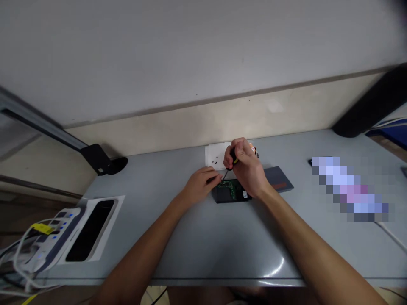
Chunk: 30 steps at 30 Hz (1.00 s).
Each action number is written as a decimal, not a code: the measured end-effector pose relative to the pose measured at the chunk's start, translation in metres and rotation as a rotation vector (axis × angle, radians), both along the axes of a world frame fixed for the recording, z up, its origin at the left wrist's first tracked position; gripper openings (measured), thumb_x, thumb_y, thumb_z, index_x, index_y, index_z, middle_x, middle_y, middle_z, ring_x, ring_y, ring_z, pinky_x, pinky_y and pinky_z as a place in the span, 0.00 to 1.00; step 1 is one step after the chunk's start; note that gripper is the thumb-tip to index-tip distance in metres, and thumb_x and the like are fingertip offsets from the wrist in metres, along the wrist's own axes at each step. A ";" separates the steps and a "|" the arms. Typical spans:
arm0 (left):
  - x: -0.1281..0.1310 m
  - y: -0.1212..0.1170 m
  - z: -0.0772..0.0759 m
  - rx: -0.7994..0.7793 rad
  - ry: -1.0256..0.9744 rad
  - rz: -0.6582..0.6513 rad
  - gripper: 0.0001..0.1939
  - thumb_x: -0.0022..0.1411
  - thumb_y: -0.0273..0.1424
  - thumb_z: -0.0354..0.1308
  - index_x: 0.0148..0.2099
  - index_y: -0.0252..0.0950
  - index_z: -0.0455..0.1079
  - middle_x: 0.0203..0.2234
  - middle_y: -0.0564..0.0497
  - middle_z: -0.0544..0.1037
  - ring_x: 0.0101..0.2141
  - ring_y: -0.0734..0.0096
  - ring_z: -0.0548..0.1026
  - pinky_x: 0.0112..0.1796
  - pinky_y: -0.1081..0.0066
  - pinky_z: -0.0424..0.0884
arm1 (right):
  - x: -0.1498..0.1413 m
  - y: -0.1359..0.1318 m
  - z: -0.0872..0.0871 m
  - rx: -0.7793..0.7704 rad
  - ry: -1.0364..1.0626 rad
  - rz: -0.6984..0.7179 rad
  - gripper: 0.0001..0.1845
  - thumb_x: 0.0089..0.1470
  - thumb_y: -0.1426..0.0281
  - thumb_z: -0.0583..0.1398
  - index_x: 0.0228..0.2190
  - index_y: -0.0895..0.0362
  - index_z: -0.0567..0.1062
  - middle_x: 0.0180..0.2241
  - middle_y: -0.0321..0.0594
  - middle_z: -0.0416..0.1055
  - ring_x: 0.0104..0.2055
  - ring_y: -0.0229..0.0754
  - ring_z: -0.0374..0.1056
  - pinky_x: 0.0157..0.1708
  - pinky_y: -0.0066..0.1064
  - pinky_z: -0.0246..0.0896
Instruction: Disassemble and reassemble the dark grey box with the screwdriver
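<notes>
My right hand [247,166] is wrapped round the dark, yellow-marked handle of a screwdriver [226,174], whose thin shaft slants down to the left. Its tip meets the upper left part of a green circuit board [233,189] in a dark flat casing. My left hand [203,183] has its fingers closed together at that same corner, right by the screwdriver tip; whatever they pinch is too small to make out. Behind the board lies a white sheet [211,155] with several tiny dark screws [215,161] on it. A dark grey flat panel [280,178] rests to the right, partly behind my right wrist.
At the left are a phone [90,231] on white paper, a power strip [59,239] with tangled cables, and a black lamp base [117,165]. A pixelated device [346,188] with a white cable [391,235] lies right. A black cylinder [365,106] leans at the back right.
</notes>
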State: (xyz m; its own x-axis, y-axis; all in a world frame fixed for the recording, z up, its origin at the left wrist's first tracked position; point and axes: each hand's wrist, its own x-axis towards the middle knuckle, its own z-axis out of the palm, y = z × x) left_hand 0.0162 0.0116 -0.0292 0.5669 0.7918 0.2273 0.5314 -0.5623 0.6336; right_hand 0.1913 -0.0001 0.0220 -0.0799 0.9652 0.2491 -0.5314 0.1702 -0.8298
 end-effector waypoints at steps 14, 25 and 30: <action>-0.001 0.001 -0.001 0.002 -0.011 0.002 0.22 0.77 0.40 0.48 0.33 0.38 0.74 0.30 0.51 0.74 0.35 0.67 0.73 0.40 0.68 0.68 | -0.005 -0.001 0.005 -0.042 0.020 0.025 0.25 0.58 0.41 0.61 0.33 0.50 0.66 0.24 0.32 0.61 0.27 0.39 0.57 0.30 0.34 0.55; -0.001 0.002 -0.004 0.014 0.004 -0.003 0.23 0.78 0.42 0.48 0.33 0.38 0.74 0.29 0.51 0.74 0.34 0.67 0.73 0.40 0.67 0.69 | 0.007 0.000 0.003 -0.022 -0.048 0.018 0.20 0.57 0.50 0.67 0.31 0.51 0.68 0.31 0.35 0.67 0.34 0.40 0.64 0.36 0.34 0.62; -0.002 0.003 -0.004 0.026 -0.005 -0.012 0.22 0.78 0.40 0.49 0.34 0.38 0.74 0.29 0.51 0.74 0.34 0.67 0.73 0.40 0.68 0.69 | 0.009 0.002 0.005 -0.070 -0.067 0.057 0.21 0.59 0.48 0.64 0.31 0.52 0.73 0.30 0.37 0.67 0.32 0.40 0.63 0.33 0.34 0.61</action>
